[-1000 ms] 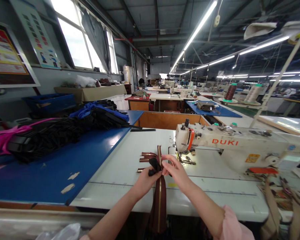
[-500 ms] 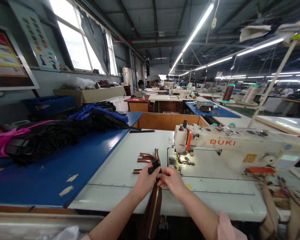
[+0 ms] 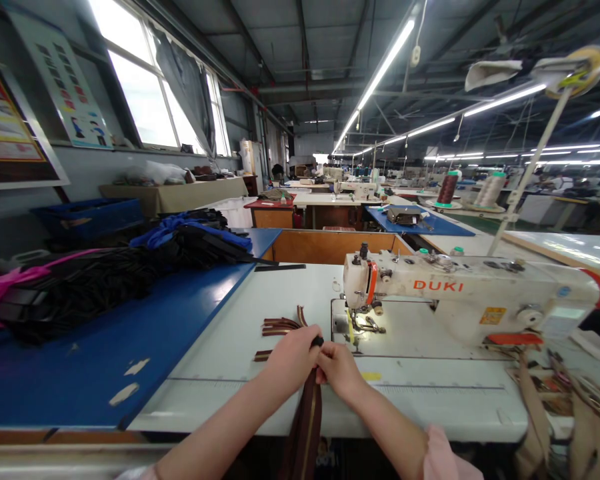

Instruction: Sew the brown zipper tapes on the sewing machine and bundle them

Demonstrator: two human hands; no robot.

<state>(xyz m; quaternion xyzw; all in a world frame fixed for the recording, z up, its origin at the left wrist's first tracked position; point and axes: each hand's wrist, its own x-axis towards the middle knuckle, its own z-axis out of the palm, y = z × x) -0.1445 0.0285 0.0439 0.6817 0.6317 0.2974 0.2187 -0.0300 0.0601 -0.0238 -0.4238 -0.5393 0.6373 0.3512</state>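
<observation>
One bunch of brown zipper strips, one white sewing machine

Four ends of the strips can be counted beyond the hands: two lie close together, one lies apart and nearer, one curves up and away. How many strips make up the lower part is hard to tell, as they overlap. The tape is dark reddish brown, with a thin gold line of teeth running along it. The ends fan out on the white counter, left of the machine; the rest passes under the hands and hangs over the front edge.

Two hands work at the bunch. The left hand has its grip closed around it, and one small black piece pokes out at its fingers. The right hand touches the left, its grip closed too, fingertips pinched together at the strips; what they pinch is hidden.

Two thread cones stand behind the machine, one dark brown, one off-white. One flat black strip lies at the counter's far edge. On the adjoining blue counter sits one large black heap, with one pink tie at its near end.
</observation>
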